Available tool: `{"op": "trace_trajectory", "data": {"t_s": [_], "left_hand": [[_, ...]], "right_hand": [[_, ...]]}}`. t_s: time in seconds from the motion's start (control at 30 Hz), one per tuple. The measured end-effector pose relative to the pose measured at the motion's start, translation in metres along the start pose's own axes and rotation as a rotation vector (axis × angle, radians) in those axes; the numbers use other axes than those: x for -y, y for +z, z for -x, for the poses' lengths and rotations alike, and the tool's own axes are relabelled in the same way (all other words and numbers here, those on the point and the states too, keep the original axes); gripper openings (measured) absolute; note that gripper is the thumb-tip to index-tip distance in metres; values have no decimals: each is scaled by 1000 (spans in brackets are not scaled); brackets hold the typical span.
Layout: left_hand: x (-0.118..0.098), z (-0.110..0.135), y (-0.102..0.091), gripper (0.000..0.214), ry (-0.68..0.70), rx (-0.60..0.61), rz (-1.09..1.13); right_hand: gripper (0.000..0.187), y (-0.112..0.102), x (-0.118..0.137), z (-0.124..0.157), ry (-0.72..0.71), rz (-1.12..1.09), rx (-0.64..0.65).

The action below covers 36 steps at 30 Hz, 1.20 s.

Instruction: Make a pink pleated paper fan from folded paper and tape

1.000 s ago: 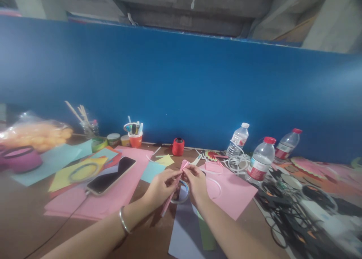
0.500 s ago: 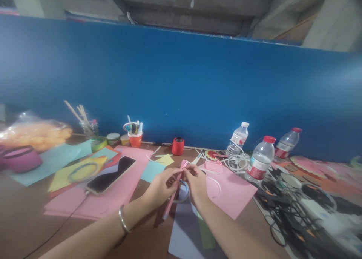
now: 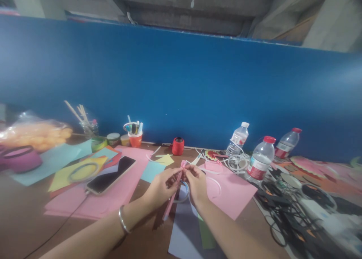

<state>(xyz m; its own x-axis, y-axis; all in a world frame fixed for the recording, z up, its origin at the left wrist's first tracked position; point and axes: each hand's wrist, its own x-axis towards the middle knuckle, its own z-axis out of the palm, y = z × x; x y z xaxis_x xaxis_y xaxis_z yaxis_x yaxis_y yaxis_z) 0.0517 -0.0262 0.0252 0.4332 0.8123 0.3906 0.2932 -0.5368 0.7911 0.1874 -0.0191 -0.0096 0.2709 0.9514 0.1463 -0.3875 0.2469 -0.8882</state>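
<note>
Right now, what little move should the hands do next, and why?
Maybe slide the left hand a little way down the pink strip while the right hand pinches the top. The fingers of both hands are close together near its upper end, and its lower end sticks out with no fingers on it, so a lower hold would probably steady it.

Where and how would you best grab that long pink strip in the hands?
Probably pinch the pink strip by its lower end, from the near side: that narrow end slants free, while the left hand and right hand hold it higher.
</note>
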Motion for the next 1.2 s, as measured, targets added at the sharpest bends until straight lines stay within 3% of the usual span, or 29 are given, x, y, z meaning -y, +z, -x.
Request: {"op": "trace_trajectory", "data": {"t_s": [0.27, 0.53, 0.7, 0.87, 1.07, 1.2], "left_hand": [[3, 0, 1, 38, 22, 37, -120], [12, 0, 3, 38, 0, 30, -4], [14, 1, 4, 41, -2, 29, 34], [13, 1, 4, 40, -23, 20, 73], [9, 0, 4, 48, -45, 91, 243], [7, 0, 4, 42, -63, 87, 251]], "right_hand": [[23, -3, 0, -3, 0, 71, -2], [28, -6, 2, -4, -97, 313, -8], [30, -5, 0, -4, -60, 233, -6], [23, -5, -1, -4, 39, 15, 3], [20, 1, 6, -4, 97, -134, -21], [17, 3, 12, -4, 163, -219, -19]]}}
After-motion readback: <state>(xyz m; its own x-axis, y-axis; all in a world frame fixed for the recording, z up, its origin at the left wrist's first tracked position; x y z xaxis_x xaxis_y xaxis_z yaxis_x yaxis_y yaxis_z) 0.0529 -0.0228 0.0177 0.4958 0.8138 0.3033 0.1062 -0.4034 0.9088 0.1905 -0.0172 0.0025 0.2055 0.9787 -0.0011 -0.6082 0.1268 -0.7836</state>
